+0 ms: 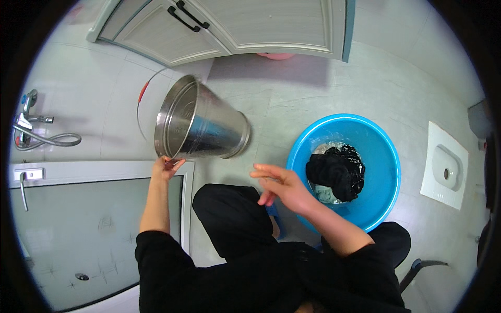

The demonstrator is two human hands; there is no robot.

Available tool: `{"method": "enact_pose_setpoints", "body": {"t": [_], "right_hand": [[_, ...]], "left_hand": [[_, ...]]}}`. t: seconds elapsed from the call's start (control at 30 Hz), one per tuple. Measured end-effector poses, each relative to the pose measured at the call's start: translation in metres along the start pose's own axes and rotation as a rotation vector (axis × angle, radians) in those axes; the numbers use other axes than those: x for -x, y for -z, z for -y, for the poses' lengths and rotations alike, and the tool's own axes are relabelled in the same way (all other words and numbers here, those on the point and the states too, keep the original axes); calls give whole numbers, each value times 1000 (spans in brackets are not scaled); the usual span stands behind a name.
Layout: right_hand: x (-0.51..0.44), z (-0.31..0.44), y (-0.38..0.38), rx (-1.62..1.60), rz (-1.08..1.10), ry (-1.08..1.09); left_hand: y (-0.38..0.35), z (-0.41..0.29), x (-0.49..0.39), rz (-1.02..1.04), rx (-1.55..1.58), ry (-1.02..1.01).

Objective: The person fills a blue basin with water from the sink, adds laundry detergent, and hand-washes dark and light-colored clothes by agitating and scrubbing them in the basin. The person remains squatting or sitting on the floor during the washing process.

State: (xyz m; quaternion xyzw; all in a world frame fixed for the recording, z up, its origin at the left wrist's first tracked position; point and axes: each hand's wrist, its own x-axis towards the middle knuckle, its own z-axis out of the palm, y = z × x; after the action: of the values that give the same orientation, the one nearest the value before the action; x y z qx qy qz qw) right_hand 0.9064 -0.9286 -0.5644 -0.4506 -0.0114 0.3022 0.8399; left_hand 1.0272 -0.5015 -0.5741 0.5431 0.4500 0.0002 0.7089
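Observation:
My left hand (169, 167) grips the near edge of a stainless steel bucket (219, 121) at its rim. The bucket's mouth faces left in the head view and its base lies to the right; whether it is tilted or rests flat I cannot tell. Its wire handle (143, 92), with a red grip, hangs off the far left side. My right hand (280, 184) is in the air beside a blue plastic basin (394, 164), fingers apart and holding nothing. Inside the basin lies wet black cloth (336, 172), with a pale green cloth (325, 193) below it.
A white cabinet (274, 23) with black handles stands ahead, a pink item (276, 56) beneath it. At left are a wall tap (29, 117) with a hose (64, 140) and a frosted-glass door (98, 231). A squat toilet (446, 168) is set in the floor at right.

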Motion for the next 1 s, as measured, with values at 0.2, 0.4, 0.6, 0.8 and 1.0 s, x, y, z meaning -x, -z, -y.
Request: {"method": "enact_pose_setpoints", "body": {"t": [0.2, 0.4, 0.6, 0.8, 1.0], "right_hand": [[54, 2, 29, 99, -107, -7], [129, 12, 64, 153, -470, 132], [148, -16, 82, 1537, -1346, 119], [153, -85, 139, 1079, -1774, -222], [152, -82, 139, 980, -1887, -254]], "left_hand": [[7, 44, -126, -31, 138, -40], [14, 52, -197, -95, 149, 65], [-1, 49, -227, -110, 211, 40], [2, 34, -239, 98, -512, -645], [25, 44, -203, 377, -1702, -1570]]}}
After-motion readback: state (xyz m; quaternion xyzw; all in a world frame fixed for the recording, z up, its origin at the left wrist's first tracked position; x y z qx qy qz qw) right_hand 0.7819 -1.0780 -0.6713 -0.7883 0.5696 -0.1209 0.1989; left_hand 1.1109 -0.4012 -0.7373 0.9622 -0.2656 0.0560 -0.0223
